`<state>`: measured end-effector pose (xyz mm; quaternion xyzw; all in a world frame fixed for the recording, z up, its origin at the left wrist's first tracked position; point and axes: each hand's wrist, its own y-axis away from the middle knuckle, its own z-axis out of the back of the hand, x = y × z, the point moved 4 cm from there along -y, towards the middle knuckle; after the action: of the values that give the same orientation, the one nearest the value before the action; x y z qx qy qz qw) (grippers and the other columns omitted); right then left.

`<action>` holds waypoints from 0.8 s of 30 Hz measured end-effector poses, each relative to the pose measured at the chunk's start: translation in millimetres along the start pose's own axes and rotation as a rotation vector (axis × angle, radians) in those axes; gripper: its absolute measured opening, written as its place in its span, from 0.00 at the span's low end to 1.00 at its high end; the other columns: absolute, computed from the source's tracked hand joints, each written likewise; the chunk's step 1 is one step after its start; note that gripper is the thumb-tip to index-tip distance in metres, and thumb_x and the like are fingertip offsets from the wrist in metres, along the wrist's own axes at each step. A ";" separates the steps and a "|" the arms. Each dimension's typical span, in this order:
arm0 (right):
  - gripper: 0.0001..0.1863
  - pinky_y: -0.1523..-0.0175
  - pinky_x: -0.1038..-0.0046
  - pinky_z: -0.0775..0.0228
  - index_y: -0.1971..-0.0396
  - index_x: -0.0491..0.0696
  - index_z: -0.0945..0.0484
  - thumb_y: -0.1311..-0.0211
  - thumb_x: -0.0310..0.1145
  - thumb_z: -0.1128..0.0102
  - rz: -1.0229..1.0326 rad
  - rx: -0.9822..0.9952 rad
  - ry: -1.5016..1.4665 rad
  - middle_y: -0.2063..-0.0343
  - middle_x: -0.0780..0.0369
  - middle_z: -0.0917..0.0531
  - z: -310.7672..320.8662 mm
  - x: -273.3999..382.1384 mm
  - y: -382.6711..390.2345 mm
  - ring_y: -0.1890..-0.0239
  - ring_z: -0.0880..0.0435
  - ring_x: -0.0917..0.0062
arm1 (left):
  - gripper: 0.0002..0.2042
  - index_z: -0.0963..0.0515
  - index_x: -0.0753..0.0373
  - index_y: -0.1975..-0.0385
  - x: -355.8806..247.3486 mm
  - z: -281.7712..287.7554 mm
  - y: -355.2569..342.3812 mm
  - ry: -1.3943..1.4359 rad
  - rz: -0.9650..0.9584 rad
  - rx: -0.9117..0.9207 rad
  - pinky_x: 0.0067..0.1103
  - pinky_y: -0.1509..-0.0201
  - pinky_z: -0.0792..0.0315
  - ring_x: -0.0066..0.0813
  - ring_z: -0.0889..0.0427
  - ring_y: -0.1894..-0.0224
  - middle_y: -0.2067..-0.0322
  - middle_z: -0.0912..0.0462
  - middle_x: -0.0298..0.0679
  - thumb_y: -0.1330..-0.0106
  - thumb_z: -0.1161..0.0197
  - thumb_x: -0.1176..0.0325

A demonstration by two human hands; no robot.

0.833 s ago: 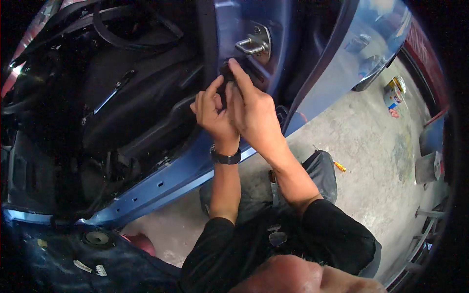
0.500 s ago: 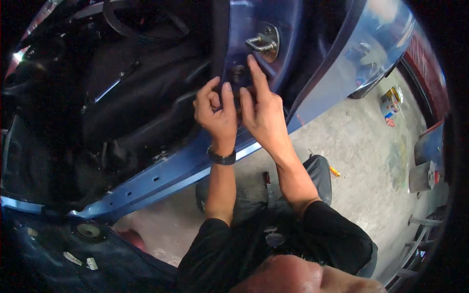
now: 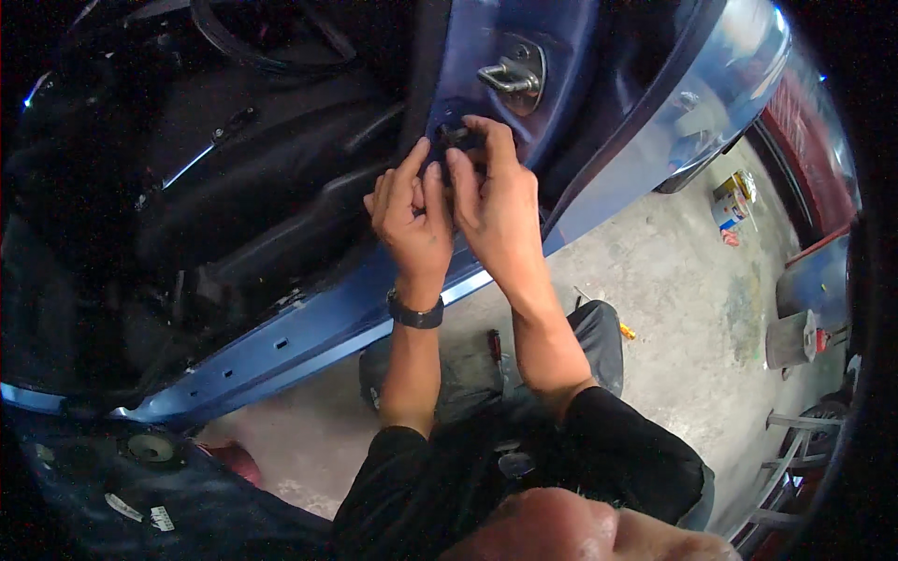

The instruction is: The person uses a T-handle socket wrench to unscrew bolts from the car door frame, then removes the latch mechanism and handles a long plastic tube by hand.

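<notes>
In front of me is the blue door pillar of a car, with a metal door striker bolted to it. Below the striker sits a small dark fitting on the pillar. My right hand has its thumb and bent index finger closed around this fitting. Close beside it, my left hand is half curled, thumb and index finger slightly apart at the pillar's edge, with nothing visible between them. The fitting is partly hidden by my right fingers.
A tool with a bright shaft lies in the dark car interior at left. The blue door sill runs below my hands. A dark-handled screwdriver lies by my legs. Cans and a grey bucket stand on the floor at right.
My right index finger has bent down from near the striker to the dark fitting, and the thumb has risen to meet it. My left hand stays close by, its fingers slightly shifted.
</notes>
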<state>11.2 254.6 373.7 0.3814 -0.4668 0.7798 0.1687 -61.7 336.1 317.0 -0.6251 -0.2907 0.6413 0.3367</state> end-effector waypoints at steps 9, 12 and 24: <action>0.13 0.66 0.71 0.24 0.55 0.40 0.31 0.36 0.26 0.39 0.099 -0.094 0.066 0.71 0.49 0.16 -10.5 -8.7 5.2 0.70 0.12 0.63 | 0.13 0.17 0.59 0.52 -2.0 -1.4 3.4 0.005 -0.001 0.003 0.27 0.66 0.43 0.28 0.32 0.76 0.82 0.33 0.31 0.37 0.37 0.75; 0.12 0.66 0.71 0.24 0.57 0.40 0.30 0.37 0.25 0.38 0.106 -0.091 0.098 0.71 0.50 0.16 -10.6 -13.2 5.5 0.70 0.12 0.64 | 0.13 0.17 0.59 0.53 -0.7 -1.2 3.1 0.010 0.001 0.013 0.28 0.66 0.43 0.28 0.32 0.76 0.82 0.33 0.31 0.37 0.37 0.75; 0.09 0.63 0.60 0.26 0.63 0.39 0.29 0.40 0.24 0.39 0.133 -0.094 0.063 0.71 0.45 0.20 -9.6 -6.2 5.0 0.66 0.17 0.48 | 0.09 0.16 0.58 0.61 1.5 -0.5 -8.1 0.014 0.015 -0.041 0.28 0.68 0.43 0.28 0.31 0.77 0.83 0.34 0.29 0.40 0.34 0.76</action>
<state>7.9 260.8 363.4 0.3167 -0.5216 0.7782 0.1487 -60.6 342.2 322.5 -0.6386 -0.2968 0.6334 0.3208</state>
